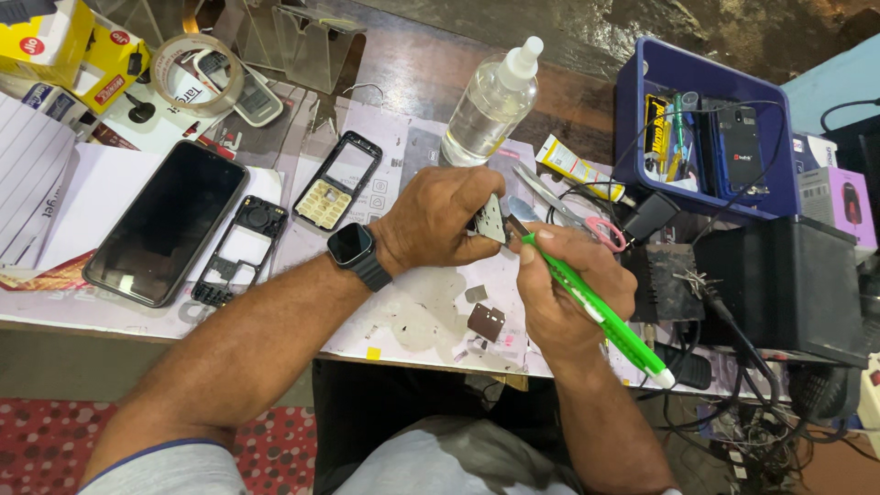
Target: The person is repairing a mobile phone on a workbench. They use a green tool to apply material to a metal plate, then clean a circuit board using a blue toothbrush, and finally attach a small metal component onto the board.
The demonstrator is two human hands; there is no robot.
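Two hands: at work just in front of the clear plastic squeeze bottle (491, 103), the landmark.
Large black smartphone (166, 223): face up, far left of the bottle.
Black keypad-phone front frame (336, 180): left of the bottle, lying flat.
Left hand (440, 220): closed, pinching a small grey circuit board (490, 218) below the bottle.
Right hand (568, 289): wrapped around a green-handled tool (591, 307), tip touching the board.
Risk: the tip may slip off and scratch the board, since it is held only by fingertips.

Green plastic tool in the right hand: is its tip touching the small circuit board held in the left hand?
Touching. The head view shows the green plastic tool, gripped by the right hand, with its tip on the edge of the small circuit board pinched by the left hand.
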